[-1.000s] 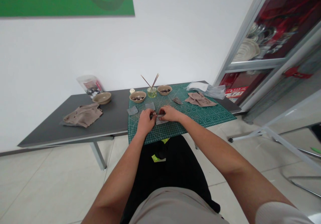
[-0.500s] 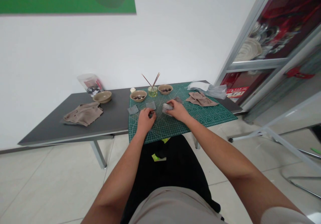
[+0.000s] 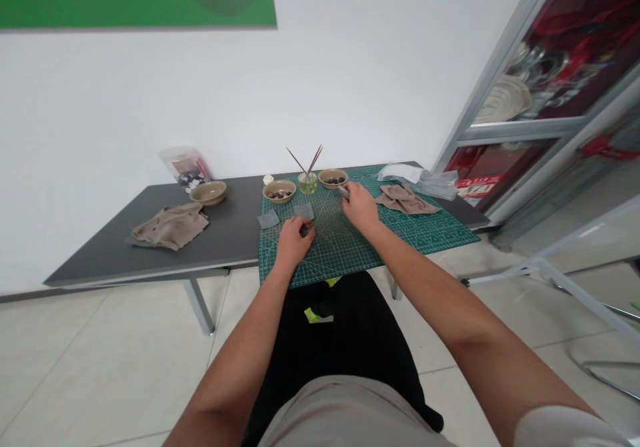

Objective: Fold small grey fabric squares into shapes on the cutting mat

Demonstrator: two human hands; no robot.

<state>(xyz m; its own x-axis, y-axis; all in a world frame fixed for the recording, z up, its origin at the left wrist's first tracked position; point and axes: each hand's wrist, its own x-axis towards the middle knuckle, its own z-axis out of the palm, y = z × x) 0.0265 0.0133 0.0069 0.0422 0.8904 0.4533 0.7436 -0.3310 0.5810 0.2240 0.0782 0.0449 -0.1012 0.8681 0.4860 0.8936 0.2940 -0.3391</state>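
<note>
A gray piece point(image 3: 344, 192) juts leftward from the right hand's grip point(image 3: 362, 207).

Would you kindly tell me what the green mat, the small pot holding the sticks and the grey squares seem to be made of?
Green mat: likely matt plastic or vinyl, flat with pale printed grid lines. Small pot: glass or clear plastic, as it looks see-through. Grey squares: dull, thin sheets, perhaps cloth or abrasive paper; the view leaves it open.

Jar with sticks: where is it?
Head view, slightly left of centre: the jar stands at the back of the mat, between left bowl and right bowl.
</note>
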